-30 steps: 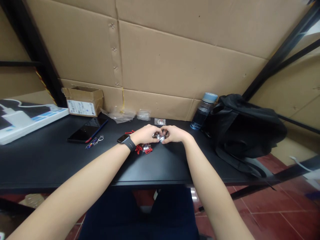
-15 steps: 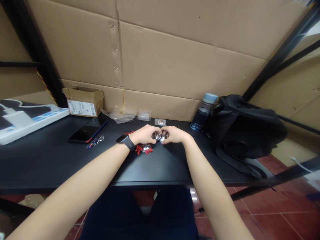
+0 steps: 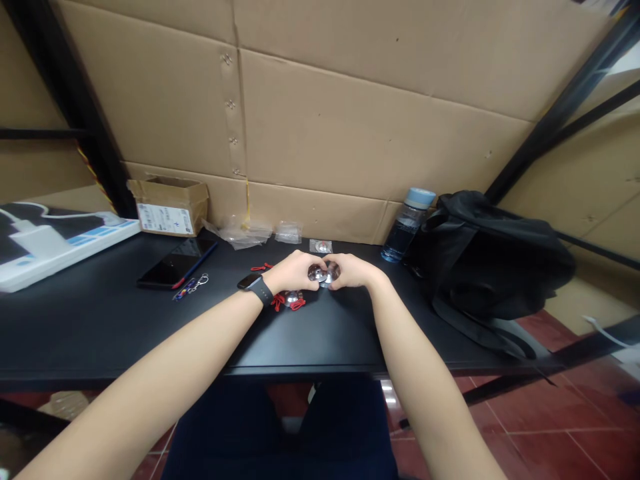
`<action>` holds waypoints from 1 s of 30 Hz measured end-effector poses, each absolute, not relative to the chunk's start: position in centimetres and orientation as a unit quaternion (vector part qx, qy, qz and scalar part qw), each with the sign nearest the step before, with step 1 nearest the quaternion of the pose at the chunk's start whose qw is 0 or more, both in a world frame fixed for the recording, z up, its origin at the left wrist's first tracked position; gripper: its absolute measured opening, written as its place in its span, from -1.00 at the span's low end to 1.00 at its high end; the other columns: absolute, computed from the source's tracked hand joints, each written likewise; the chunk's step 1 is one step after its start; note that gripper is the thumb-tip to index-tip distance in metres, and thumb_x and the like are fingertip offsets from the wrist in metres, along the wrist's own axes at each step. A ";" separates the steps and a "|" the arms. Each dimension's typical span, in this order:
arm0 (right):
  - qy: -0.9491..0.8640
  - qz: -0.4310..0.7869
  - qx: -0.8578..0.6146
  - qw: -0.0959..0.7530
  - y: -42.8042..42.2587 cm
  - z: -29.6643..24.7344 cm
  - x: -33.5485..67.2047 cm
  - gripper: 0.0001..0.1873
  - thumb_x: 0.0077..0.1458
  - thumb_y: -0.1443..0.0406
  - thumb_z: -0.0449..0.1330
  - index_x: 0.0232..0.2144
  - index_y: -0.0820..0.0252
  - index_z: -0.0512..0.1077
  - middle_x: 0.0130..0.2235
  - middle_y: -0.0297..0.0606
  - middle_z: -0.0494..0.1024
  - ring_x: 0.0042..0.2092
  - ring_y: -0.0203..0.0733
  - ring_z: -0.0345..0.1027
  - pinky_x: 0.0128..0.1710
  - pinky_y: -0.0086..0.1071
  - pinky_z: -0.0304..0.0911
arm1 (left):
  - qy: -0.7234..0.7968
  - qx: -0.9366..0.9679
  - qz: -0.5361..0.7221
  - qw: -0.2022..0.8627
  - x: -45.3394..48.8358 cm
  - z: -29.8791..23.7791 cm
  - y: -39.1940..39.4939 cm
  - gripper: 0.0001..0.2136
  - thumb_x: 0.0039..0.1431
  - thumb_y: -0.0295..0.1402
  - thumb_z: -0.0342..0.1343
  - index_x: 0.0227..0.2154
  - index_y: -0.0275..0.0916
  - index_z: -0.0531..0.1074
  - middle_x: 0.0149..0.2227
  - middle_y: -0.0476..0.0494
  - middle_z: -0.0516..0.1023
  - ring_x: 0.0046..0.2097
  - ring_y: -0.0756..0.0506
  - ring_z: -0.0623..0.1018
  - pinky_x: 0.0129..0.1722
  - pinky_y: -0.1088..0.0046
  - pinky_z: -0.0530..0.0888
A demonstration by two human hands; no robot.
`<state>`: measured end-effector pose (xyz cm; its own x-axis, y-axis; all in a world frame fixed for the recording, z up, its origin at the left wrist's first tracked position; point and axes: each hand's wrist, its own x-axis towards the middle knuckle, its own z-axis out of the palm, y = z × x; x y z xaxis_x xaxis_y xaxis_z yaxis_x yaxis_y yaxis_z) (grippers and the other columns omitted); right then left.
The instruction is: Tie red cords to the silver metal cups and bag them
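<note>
My left hand (image 3: 296, 270), with a dark watch on its wrist, grips a shiny domed finger cymbal (image 3: 317, 273) between thumb and fingers. My right hand (image 3: 354, 270) is closed around a second finger cymbal (image 3: 330, 275). The two discs meet edge to edge, partly overlapping, just above the black table. Beneath and beside my left hand lies another finger cymbal (image 3: 291, 299) with red cord (image 3: 299, 305) tied to it. More red cord shows behind that hand. My fingers hide parts of the held discs.
A small packaged metal disc (image 3: 321, 247) and clear plastic bags (image 3: 245, 235) lie at the back. To the left are a carton (image 3: 167, 207), a phone (image 3: 177, 263), a keychain (image 3: 190, 287) and a power strip (image 3: 100, 240). A bottle (image 3: 406, 227) and black backpack (image 3: 500, 253) stand right.
Both hands have shifted very slightly to the right with the cymbals. The left disc now overlaps the right one a little more. The whole view has moved slightly.
</note>
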<state>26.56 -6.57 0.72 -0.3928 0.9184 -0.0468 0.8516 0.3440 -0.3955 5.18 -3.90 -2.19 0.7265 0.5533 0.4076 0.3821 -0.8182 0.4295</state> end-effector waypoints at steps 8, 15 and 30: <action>-0.796 0.263 -0.526 0.142 -6.4 1.0 27.7 -0.40 -0.24 0.33 0.51 -0.04 0.12 0.58 -0.20 -0.30 0.72 -0.17 -0.13 0.60 -0.15 -0.41 0.40 | 0.243 0.913 0.283 0.165 5.3 -2.6 -3.6 -0.72 0.08 -0.35 0.27 -0.12 -0.18 0.64 -0.22 -0.06 0.71 -0.22 -0.10 0.65 -0.18 0.50 0.46; -0.820 0.225 -0.503 0.154 -6.4 0.9 27.0 -0.37 -0.24 0.31 0.53 -0.02 0.09 0.58 -0.17 -0.33 0.71 -0.21 -0.16 0.58 -0.19 -0.43 0.38 | 0.232 0.908 0.297 0.183 5.4 -3.0 -3.1 -0.77 0.12 -0.28 0.31 -0.15 -0.18 0.58 -0.19 -0.09 0.67 -0.19 -0.11 0.63 -0.14 0.47 0.48; -0.822 0.211 -0.501 0.172 -6.3 0.9 27.2 -0.49 -0.20 0.21 0.52 -0.12 0.13 0.60 -0.21 -0.31 0.68 -0.23 -0.19 0.53 -0.23 -0.42 0.34 | 0.227 0.910 0.309 0.159 5.8 -3.2 -3.3 -0.89 0.19 -0.31 0.28 -0.25 -0.20 0.58 -0.25 -0.08 0.65 -0.23 -0.08 0.60 -0.17 0.48 0.44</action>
<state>27.17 -6.32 0.93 -0.4399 0.8953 0.0709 0.7504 0.4098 -0.5187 5.84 -3.32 -3.16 0.7066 0.5109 0.4896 0.3142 -0.8465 0.4298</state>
